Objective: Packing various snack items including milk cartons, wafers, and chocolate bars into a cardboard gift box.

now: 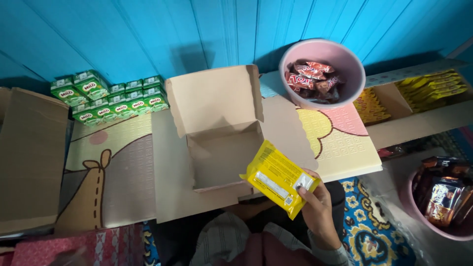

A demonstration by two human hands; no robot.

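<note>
A yellow snack packet (279, 178) sits just below the centre of the frame, tilted, with its back side facing up. The right hand (319, 207) grips it from the lower right, thumb pressed on its corner. The left hand is out of view.

The packet hangs over the front right edge of an open cardboard box (221, 152) at the middle of the frame, its lid standing up behind it. The box rests on a pastel foam mat (118, 167) with a cartoon pattern.

At the upper left, green drink cartons (111, 98) stand in rows against a blue plank wall (148, 34). At the upper right, a pink bowl (322, 74) holds red-wrapped sweets, with a long cardboard tray (423, 113) of yellow packets beside it. At the lower right edge, another pink bowl (433, 207) holds dark wrapped snacks.
</note>
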